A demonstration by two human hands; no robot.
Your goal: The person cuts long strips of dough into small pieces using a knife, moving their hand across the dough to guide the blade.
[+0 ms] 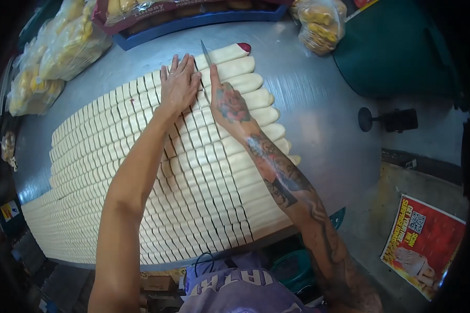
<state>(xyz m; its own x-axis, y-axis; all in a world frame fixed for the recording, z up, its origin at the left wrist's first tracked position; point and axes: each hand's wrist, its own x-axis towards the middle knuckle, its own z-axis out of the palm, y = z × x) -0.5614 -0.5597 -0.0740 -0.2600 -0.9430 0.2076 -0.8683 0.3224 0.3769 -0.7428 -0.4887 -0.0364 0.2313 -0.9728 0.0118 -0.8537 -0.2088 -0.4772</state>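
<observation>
Long pale dough logs [258, 195] lie side by side across the metal table. Their left and middle parts are cut crosswise into short pieces [107, 130], while the right ends are whole and rounded. The farthest log has a dark red tip [244, 48]. My right hand [230, 101] grips a knife [206, 52], index finger stretched along it and blade pointing away over the far logs. Just left of the blade, my left hand [180, 88] lies flat on the cut dough, fingers extended. The knife's handle is hidden in my right hand.
Clear bags of yellowish items [62, 47] stand at the far left, with another bag [318, 23] at the far right. A blue tray [193, 26] lines the back edge. A dark green bin [402, 52] and a black stand [389, 120] are on the right.
</observation>
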